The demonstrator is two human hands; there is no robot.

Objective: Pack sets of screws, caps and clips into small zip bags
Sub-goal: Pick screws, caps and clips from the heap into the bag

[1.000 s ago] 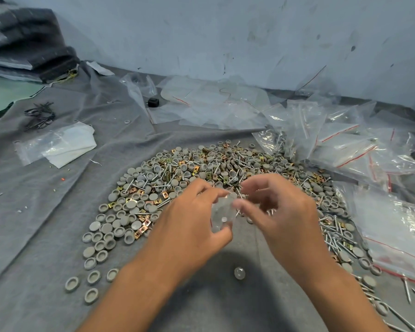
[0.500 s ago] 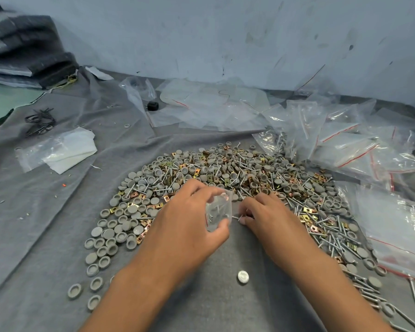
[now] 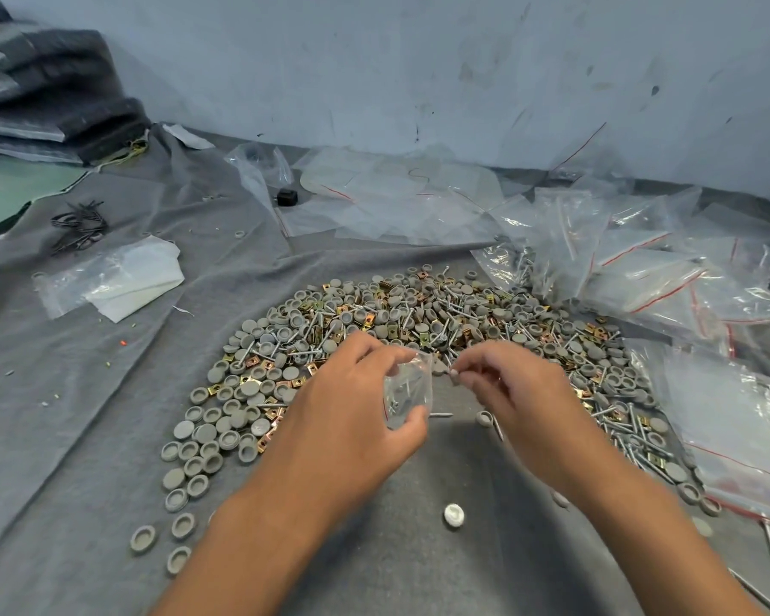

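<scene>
Hands over parts pile | left hand (image 3: 352,406) pinches zip bag (image 3: 407,393) open | right hand (image 3: 507,389) pinches screw (image 3: 453,372) | best fed point-first into mouth

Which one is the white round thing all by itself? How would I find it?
Start at the big heap of grey caps, screws and gold clips on the grey cloth. Come toward the person, to the bare patch between the two forearms. The white cap lies there alone, paler than any grey one.
</scene>
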